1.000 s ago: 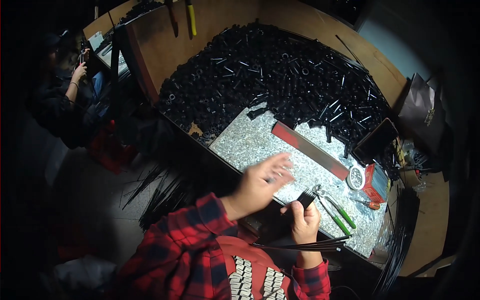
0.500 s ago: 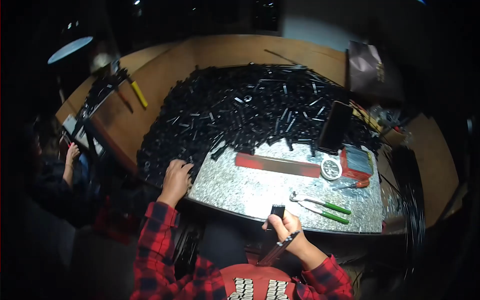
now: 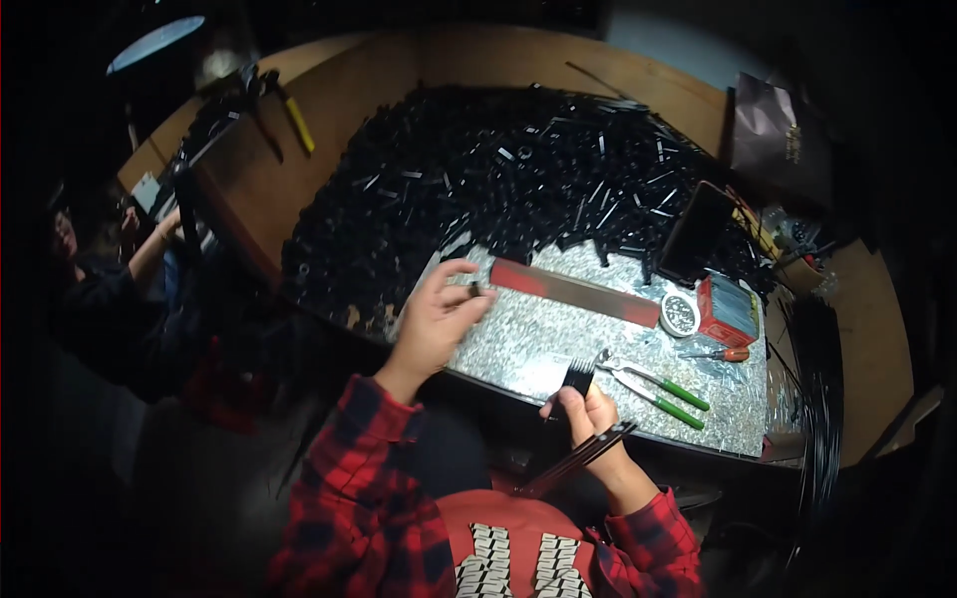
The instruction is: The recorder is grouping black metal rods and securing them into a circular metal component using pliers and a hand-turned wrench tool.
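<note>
My left hand (image 3: 431,324) is raised over the left part of the speckled work surface (image 3: 528,334), slightly blurred. Between its thumb and fingers sits a small black piece (image 3: 475,289). Closer to the front edge, my right hand (image 3: 590,414) is closed around a bundle of thin dark strips (image 3: 578,377). Their light tips stick up above the thumb, and more strips run out behind the hand, slanting down toward my lap. Beyond both hands spreads a large heap of small black parts (image 3: 478,179). Green-handled pliers (image 3: 663,394) lie just right of my right hand.
A red-ended flat bar (image 3: 573,291), a white round dish of small bits (image 3: 680,314), a red box (image 3: 726,314) and an orange-handled screwdriver (image 3: 733,354) rest on the surface. A phone (image 3: 698,229) stands behind them. Wooden boards (image 3: 558,65) wall the heap. Another person (image 3: 110,269) works at left.
My left hand has left the heap's near left edge and come right, over the work surface, with a small black piece. My right hand keeps the bundle. The view has shifted slightly.
</note>
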A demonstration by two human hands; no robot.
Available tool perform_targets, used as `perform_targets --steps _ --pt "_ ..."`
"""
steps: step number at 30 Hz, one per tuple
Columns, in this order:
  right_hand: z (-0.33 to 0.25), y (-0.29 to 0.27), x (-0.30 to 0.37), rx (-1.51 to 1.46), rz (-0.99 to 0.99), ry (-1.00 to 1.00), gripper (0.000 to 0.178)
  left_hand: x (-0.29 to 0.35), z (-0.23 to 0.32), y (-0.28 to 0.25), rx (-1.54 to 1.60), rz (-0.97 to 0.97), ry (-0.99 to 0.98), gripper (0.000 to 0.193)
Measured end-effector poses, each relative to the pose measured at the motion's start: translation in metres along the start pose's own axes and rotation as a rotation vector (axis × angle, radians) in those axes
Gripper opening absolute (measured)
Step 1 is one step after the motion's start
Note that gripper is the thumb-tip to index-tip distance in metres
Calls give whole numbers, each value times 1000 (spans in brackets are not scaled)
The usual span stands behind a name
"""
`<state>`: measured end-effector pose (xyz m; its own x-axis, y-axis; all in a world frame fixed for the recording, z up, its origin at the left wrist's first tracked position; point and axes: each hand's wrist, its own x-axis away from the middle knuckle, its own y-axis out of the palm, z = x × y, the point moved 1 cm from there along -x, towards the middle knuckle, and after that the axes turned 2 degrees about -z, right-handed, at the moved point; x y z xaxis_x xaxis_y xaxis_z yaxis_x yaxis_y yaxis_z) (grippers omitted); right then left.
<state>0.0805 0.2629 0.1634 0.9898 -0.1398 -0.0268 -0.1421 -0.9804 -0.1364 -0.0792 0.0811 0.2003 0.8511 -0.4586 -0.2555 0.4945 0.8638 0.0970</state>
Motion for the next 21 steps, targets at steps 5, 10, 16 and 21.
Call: perform_targets --steps 5,10,16,21 --pt "-2 0 0 28 27 -36 31 15 -11 42 416 -117 -258 30" --pt "-1 3 2 -2 28 11 32 27 -20 51 570 -173 -309 29" --pt "-5 4 4 -9 33 16 32 29 -24 53 619 -216 -323 31" --pt "-1 5 2 -7 18 -25 33 28 -21 55 592 -211 -315 30"
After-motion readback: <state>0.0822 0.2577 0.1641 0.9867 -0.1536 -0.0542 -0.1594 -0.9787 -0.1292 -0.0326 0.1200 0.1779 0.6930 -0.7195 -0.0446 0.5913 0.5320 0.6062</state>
